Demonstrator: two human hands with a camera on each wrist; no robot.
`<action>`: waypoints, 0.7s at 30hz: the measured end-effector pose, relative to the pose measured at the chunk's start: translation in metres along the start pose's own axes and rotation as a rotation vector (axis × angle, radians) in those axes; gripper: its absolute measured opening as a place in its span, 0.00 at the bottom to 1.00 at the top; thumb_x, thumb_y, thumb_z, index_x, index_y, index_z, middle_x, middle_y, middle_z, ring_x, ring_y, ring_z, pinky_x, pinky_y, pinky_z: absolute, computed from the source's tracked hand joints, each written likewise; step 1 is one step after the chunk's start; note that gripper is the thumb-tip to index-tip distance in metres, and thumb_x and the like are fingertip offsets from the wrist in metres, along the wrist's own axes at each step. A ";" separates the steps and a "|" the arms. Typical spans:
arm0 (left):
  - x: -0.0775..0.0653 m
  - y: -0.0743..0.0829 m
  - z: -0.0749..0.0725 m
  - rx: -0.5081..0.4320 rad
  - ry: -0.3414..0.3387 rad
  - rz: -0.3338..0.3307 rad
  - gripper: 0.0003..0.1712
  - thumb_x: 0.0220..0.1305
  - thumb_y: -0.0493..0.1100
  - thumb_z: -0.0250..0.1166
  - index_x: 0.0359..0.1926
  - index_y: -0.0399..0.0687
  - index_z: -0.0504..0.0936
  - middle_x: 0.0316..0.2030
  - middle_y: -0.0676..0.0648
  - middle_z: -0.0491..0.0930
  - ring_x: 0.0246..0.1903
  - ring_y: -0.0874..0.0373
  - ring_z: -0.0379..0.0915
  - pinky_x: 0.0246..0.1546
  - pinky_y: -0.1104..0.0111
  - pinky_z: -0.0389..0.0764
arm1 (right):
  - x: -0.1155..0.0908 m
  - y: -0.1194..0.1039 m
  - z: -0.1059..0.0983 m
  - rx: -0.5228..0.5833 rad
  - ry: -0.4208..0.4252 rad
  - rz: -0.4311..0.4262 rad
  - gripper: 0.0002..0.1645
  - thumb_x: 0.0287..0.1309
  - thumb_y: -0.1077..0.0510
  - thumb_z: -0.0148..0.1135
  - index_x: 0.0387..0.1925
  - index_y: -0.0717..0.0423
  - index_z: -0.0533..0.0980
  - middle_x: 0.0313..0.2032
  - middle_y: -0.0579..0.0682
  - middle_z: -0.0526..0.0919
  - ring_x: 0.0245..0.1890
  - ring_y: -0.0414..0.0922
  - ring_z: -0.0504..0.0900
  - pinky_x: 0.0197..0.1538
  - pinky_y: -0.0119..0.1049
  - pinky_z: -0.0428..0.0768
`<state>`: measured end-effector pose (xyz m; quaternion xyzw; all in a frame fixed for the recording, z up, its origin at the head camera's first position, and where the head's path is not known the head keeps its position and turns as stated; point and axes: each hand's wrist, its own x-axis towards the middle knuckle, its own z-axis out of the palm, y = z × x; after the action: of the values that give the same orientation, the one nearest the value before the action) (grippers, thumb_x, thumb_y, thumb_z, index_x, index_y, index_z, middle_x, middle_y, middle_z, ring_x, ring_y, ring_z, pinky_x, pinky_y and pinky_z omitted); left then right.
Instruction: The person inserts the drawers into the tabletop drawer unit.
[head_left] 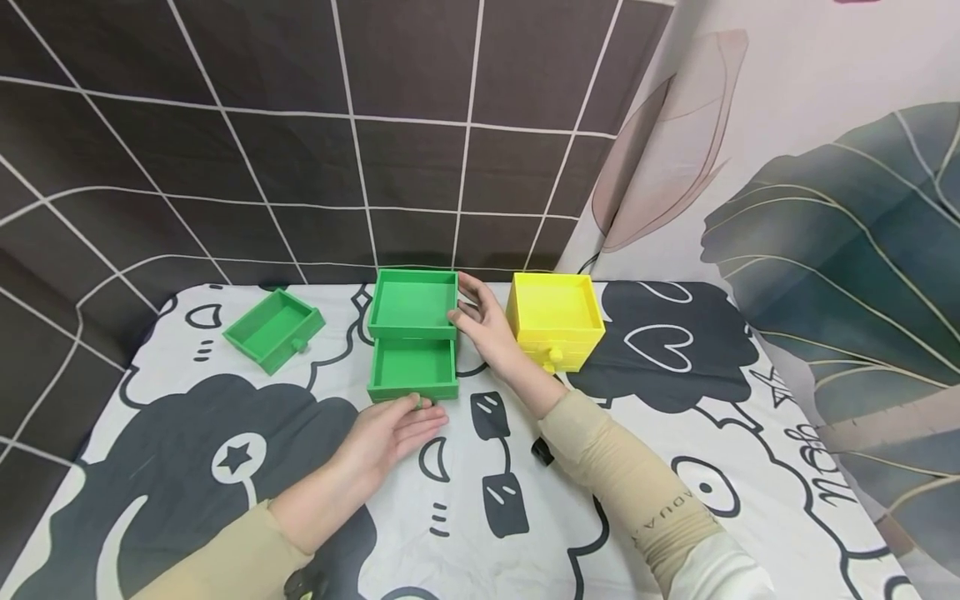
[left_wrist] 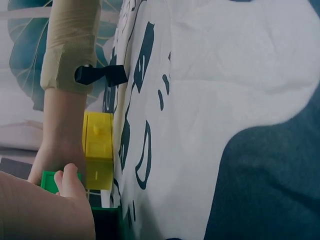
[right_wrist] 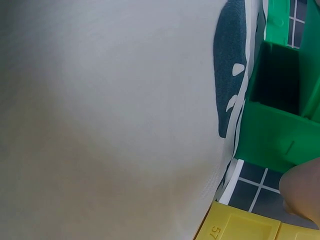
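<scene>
Sleeves (head_left: 225,554) nearest; drawer (head_left: 413,365), jutting from the green box (head_left: 413,302), pinched at its knob (head_left: 417,402) by the left hand (head_left: 384,435); box side touched by the right hand (head_left: 489,330), fingers loosely extended. If overpulled, drawer could be dropped; if unevenly braced, box skewed.

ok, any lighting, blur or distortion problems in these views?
Head: bright, sharp enough; grid lines on the dark fabric backdrop bend, lens or folds unclear. Left wrist: dimmer, yellow plastic drawer box looks dull. Right wrist: deep shadow inside the open green plastic drawer, brownish shading low on the white printed cloth.
</scene>
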<state>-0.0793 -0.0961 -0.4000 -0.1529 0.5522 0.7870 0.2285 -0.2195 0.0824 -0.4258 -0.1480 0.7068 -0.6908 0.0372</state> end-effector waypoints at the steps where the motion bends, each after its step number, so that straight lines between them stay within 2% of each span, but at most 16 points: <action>1: 0.001 0.001 0.000 -0.005 0.006 0.000 0.13 0.82 0.41 0.53 0.53 0.33 0.74 0.45 0.45 0.91 0.44 0.62 0.90 0.56 0.70 0.90 | 0.000 0.000 0.000 -0.001 0.000 0.000 0.41 0.68 0.67 0.56 0.80 0.67 0.56 0.78 0.65 0.63 0.79 0.61 0.65 0.84 0.51 0.66; 5: 0.006 0.006 -0.001 -0.021 0.032 0.003 0.16 0.82 0.40 0.52 0.56 0.29 0.73 0.44 0.45 0.90 0.44 0.62 0.90 0.55 0.71 0.90 | -0.001 -0.002 -0.001 -0.006 -0.004 0.002 0.42 0.68 0.66 0.56 0.80 0.66 0.56 0.79 0.65 0.62 0.79 0.61 0.65 0.84 0.51 0.66; 8: 0.012 0.009 -0.002 -0.019 0.019 0.011 0.16 0.82 0.41 0.52 0.56 0.29 0.72 0.46 0.44 0.90 0.47 0.60 0.90 0.57 0.69 0.89 | -0.001 -0.004 -0.001 -0.009 -0.006 0.000 0.42 0.69 0.66 0.56 0.80 0.66 0.56 0.79 0.65 0.62 0.80 0.60 0.64 0.84 0.51 0.66; 12: 0.022 0.013 -0.002 -0.013 0.007 0.020 0.15 0.83 0.42 0.51 0.56 0.32 0.73 0.52 0.39 0.88 0.50 0.58 0.89 0.61 0.66 0.88 | -0.001 -0.004 -0.001 -0.004 -0.008 -0.009 0.42 0.69 0.67 0.56 0.80 0.67 0.55 0.79 0.65 0.62 0.80 0.60 0.63 0.85 0.51 0.65; 17: 0.037 0.019 0.001 -0.035 0.031 0.019 0.18 0.84 0.44 0.50 0.59 0.32 0.73 0.57 0.36 0.86 0.54 0.55 0.88 0.65 0.65 0.86 | -0.001 -0.002 -0.001 0.001 -0.010 -0.003 0.41 0.69 0.67 0.55 0.80 0.67 0.55 0.79 0.64 0.61 0.81 0.59 0.63 0.85 0.50 0.64; 21: 0.048 0.023 0.003 -0.076 0.054 0.018 0.19 0.85 0.44 0.49 0.61 0.32 0.72 0.57 0.37 0.85 0.52 0.56 0.88 0.69 0.62 0.82 | -0.001 -0.002 -0.001 0.007 -0.012 0.004 0.42 0.68 0.66 0.55 0.80 0.66 0.55 0.79 0.65 0.61 0.81 0.59 0.62 0.85 0.50 0.64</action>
<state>-0.1324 -0.0905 -0.4039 -0.1776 0.5291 0.8051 0.2006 -0.2186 0.0835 -0.4239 -0.1506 0.7044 -0.6923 0.0434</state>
